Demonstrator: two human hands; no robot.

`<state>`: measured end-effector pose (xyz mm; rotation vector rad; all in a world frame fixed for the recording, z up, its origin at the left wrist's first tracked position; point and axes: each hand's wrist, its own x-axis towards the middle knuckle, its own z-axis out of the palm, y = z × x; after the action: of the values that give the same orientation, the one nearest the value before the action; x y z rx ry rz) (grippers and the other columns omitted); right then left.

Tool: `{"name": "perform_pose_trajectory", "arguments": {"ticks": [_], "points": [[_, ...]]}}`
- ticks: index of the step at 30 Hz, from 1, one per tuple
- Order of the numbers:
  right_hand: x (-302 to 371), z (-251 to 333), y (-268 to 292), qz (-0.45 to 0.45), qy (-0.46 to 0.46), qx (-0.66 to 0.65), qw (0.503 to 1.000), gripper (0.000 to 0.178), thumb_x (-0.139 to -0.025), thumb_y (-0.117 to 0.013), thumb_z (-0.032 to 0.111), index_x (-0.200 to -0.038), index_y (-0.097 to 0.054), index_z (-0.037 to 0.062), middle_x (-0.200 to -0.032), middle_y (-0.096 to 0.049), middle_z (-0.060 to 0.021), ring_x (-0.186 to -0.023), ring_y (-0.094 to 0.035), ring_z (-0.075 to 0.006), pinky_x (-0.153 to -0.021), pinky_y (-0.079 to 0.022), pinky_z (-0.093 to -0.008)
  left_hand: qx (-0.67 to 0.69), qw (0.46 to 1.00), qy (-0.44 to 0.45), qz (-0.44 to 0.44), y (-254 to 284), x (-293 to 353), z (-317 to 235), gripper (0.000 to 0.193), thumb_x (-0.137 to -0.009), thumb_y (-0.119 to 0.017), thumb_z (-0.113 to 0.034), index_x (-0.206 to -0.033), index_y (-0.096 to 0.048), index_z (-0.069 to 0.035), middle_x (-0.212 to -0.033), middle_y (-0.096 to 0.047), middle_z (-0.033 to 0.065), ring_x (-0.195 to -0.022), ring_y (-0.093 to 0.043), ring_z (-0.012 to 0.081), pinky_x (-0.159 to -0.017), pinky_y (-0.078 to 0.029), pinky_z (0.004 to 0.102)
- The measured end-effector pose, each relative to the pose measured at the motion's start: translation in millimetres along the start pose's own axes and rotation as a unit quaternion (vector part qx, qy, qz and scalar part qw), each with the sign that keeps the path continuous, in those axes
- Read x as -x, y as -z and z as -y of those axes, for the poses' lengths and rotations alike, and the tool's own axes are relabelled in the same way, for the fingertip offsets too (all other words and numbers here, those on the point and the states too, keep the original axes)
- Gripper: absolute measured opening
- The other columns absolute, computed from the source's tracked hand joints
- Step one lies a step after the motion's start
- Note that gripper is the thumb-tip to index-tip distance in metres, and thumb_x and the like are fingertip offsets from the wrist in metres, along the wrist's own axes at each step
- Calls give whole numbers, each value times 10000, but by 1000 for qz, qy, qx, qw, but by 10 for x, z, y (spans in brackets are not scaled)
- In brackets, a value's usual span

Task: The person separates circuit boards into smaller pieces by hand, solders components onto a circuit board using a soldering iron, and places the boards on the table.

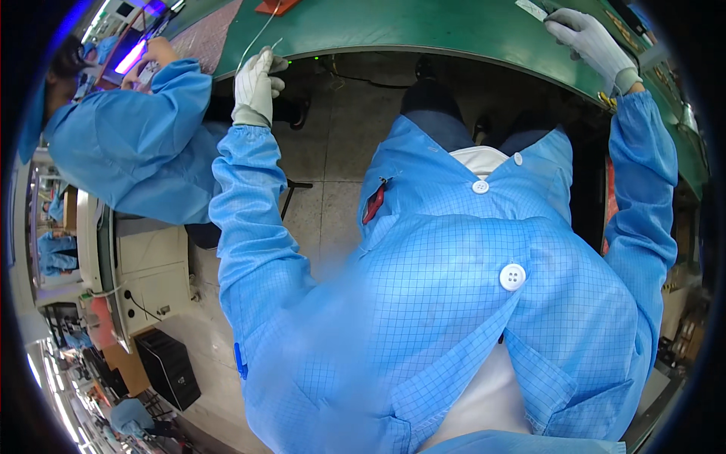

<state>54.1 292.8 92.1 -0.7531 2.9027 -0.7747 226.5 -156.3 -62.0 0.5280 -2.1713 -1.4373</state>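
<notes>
My left hand [257, 87], in a white glove, is raised at the near edge of the green table [363, 26]. Its fingers are closed around a thin white wire [261, 32], which runs up out of the grip; a short end sticks out beside the fingertips. On the right, my gloved right hand [591, 47] is over the tabletop with its fingers loosely stretched to the left. Just beyond those fingertips lies a small white strip [532, 9] with dark marks. No object shows plainly in the right hand.
An orange-red object [277, 7] rests at the table's top edge. To my left, a co-worker in a blue smock [144, 140] sits near a brightly lit screen [131, 57]. A black box [168, 368] stands on the floor behind, by a white cabinet [155, 280].
</notes>
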Motion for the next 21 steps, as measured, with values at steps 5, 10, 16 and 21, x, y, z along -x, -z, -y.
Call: {"name": "perform_pose_trajectory", "arguments": {"ticks": [5,10,16,21], "points": [[-29,15,-51,13,61,-4,998,361,-910,-577,331,-1104,-632,31,-858,-618,-35,-717,-566,-95,-623,-485,-274,-42,998,30,-46,10,234,32,461,-943,-505,-457,-1035,-647,-27,-884,-676,64,-513,-481,99,-474,-368,244],[-122,-272,90,1,59,151,987,407,-844,-582,389,-1073,-664,63,-910,-683,-154,-846,-650,-325,-800,-511,-395,-31,997,19,-75,-315,16,-41,381,-949,-497,-371,-963,-642,-19,-801,-634,75,-482,-479,142,-478,-381,298],[-1146,-747,989,-159,13,218,963,385,-851,-582,367,-1012,-668,28,-915,-691,-180,-822,-666,-349,-760,-526,-430,-403,823,-348,-199,-773,-539,-49,327,-981,-471,-329,-962,-629,-43,-786,-619,126,-652,-590,306,-608,-479,406],[-2463,-1165,903,-78,-1,252,964,371,-819,-579,356,-996,-687,49,-935,-691,-187,-864,-666,-358,-787,-527,-441,-495,835,-161,-180,-1131,-621,-185,277,-964,-497,-310,-838,-604,-88,-804,-631,136,-730,-618,347,-649,-498,441]]}}
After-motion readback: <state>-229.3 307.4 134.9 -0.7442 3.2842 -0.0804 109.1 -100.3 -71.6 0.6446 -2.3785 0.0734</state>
